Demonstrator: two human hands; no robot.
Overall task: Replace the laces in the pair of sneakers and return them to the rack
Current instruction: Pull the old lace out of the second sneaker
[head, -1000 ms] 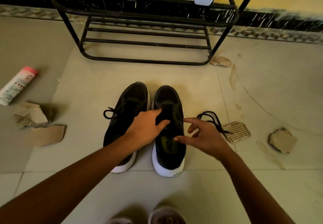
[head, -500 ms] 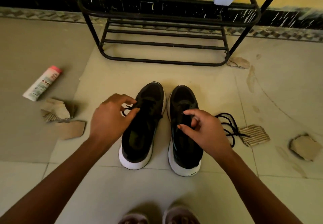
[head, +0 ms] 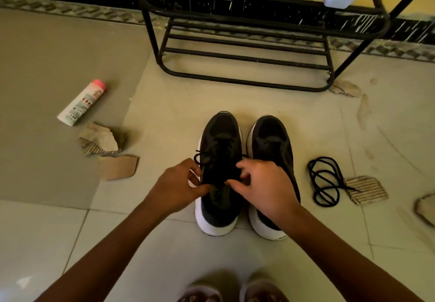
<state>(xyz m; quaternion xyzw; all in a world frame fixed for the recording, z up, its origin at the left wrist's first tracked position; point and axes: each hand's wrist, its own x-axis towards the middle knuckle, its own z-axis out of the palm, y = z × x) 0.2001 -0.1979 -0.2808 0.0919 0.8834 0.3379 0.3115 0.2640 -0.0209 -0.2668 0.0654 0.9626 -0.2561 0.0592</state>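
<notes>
Sneakers stand side by side. My left hand and right hand both pinch the lace of the left sneaker.

Two sneakers, two laces, one rack

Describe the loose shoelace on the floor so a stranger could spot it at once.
Start at the black metal shoe rack; two black sneakers stand before it. Right of the right sneaker lies the loose black shoelace, coiled, one tip on a corrugated cardboard scrap. Unlike the left sneaker's lace, it threads through nothing.
</notes>
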